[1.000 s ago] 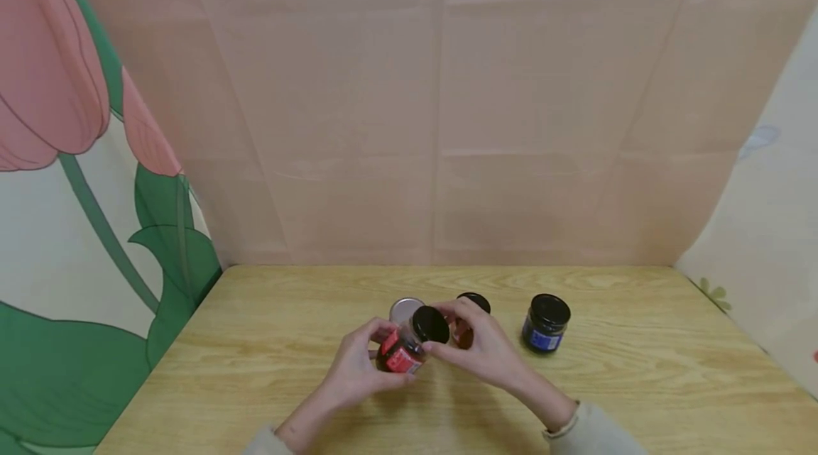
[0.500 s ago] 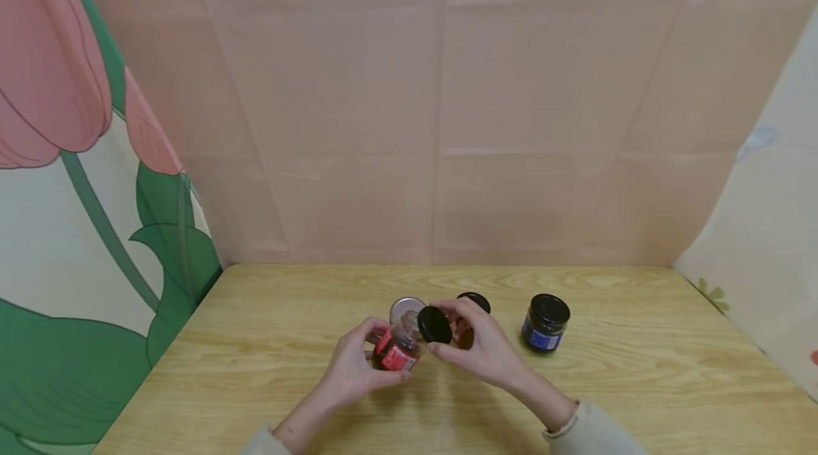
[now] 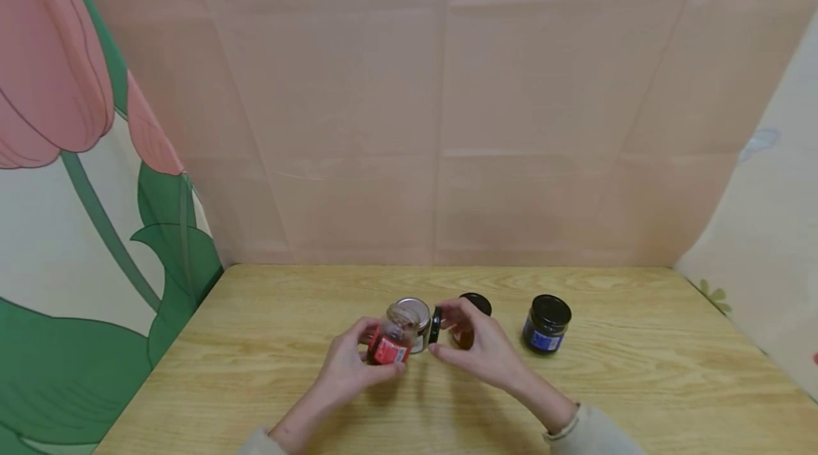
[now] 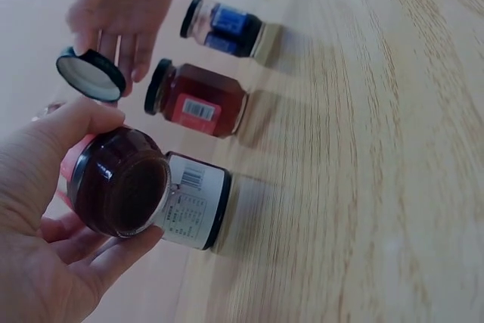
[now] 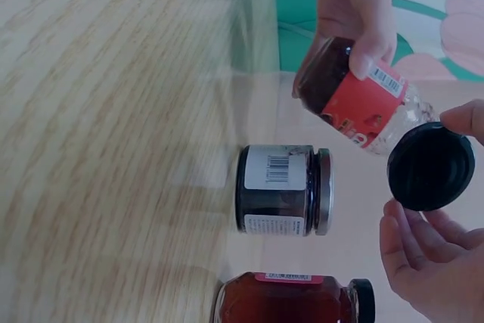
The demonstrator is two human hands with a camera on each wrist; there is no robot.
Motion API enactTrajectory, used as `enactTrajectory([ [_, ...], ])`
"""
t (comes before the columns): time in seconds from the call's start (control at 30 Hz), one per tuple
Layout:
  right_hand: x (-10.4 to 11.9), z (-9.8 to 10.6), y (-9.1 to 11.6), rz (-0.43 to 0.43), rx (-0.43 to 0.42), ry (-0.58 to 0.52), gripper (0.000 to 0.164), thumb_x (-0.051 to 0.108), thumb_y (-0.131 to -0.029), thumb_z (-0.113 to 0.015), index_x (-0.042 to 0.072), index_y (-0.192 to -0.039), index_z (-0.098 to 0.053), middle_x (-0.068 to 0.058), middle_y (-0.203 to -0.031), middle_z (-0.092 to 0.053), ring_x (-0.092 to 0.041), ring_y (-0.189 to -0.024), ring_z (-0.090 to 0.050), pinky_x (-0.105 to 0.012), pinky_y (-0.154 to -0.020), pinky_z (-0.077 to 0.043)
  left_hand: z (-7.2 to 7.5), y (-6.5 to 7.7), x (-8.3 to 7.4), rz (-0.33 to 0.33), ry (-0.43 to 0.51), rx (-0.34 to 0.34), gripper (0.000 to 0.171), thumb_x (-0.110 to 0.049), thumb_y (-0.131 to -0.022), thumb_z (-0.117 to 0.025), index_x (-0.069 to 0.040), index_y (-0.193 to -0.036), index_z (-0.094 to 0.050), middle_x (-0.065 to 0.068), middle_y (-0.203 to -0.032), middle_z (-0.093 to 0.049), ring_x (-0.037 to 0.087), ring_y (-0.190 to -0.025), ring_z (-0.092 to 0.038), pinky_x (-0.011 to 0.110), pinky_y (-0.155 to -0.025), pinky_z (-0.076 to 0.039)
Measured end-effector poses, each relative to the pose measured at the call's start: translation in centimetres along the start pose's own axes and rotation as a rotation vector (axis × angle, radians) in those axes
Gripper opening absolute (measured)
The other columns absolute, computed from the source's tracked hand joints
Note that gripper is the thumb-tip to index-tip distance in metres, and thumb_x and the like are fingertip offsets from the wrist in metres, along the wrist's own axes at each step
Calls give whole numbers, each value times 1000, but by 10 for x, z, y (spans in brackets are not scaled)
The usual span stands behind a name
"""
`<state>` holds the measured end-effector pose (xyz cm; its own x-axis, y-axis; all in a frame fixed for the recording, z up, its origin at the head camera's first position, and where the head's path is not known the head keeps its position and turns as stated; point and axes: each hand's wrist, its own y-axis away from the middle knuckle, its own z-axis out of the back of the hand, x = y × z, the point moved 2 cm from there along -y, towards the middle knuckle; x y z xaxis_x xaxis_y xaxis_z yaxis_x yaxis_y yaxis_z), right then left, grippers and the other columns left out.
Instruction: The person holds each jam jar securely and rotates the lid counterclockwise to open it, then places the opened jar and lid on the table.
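My left hand (image 3: 348,359) grips a glass jam jar (image 3: 391,345) with a red label, lifted above the table and tilted. Its mouth is uncovered, and dark jam fills the lower part, as the right wrist view shows. My right hand (image 3: 482,341) pinches the black lid (image 3: 436,325) between thumb and fingers, on edge and apart from the jar. In the left wrist view the lid's pale inner side (image 4: 89,76) shows. Just behind the held jar stands a jar with a silver lid (image 5: 278,190) and a white label. Behind my right hand is an amber-red jar (image 4: 200,101) with a black lid.
A dark jar with a blue label (image 3: 546,325) and black lid stands upright to the right. All stand on a wood-grain table (image 3: 268,341). A plain pinkish cloth (image 3: 358,121) hangs behind, and a tulip-printed cloth (image 3: 51,72) at the left.
The black lid has come off the red-labelled jar and turned on edge. The left hand has moved the jar slightly left and more upright, away from the lid, uncovering more of the silver-lidded jar.
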<state>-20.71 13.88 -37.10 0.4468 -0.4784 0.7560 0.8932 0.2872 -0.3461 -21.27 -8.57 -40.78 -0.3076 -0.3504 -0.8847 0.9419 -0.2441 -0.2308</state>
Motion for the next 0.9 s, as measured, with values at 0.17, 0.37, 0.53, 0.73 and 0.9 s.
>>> enactTrajectory([
  [0.17, 0, -2, 0, 34, 24, 4, 57, 20, -75, -79, 14, -127, -55, -4, -104, -66, -15, -92, -63, -32, -80, -54, 3, 0, 1, 58, 13, -5, 70, -18, -64, -87, -1, -124, -55, 14, -109, -61, 22, -95, -61, 28, -80, -56],
  [0.37, 1, -6, -1, 76, 53, -26, 52, 20, -77, -79, 9, -122, -57, -9, -104, -67, -18, -92, -64, -28, -81, -54, 6, -1, 4, 60, 15, -32, 64, -16, -64, -87, 0, -119, -58, 16, -106, -63, 21, -90, -64, 23, -75, -56],
  [0.53, 2, -9, 0, 84, 52, -48, 54, 15, -74, -81, 2, -120, -55, -12, -106, -64, -15, -91, -64, -27, -80, -55, 8, -1, 6, 41, 12, -56, 60, -14, -61, -88, -2, -113, -60, 15, -104, -63, 21, -90, -64, 23, -75, -56],
  [0.73, 2, -13, -1, 86, 67, -73, 58, 4, -71, -79, -7, -121, -52, -18, -111, -62, -22, -96, -63, -33, -85, -55, 10, -2, 9, 44, -31, -99, 59, -15, -59, -89, -5, -110, -60, 12, -104, -65, 21, -91, -64, 31, -78, -56],
  [0.9, 3, -13, 0, 66, 107, -77, 65, 4, -71, -79, -12, -126, -49, -22, -116, -59, -24, -96, -64, -33, -86, -54, 9, -5, 10, 44, -42, -136, 58, -15, -59, -89, -6, -108, -61, 12, -107, -65, 28, -101, -62, 36, -85, -55],
])
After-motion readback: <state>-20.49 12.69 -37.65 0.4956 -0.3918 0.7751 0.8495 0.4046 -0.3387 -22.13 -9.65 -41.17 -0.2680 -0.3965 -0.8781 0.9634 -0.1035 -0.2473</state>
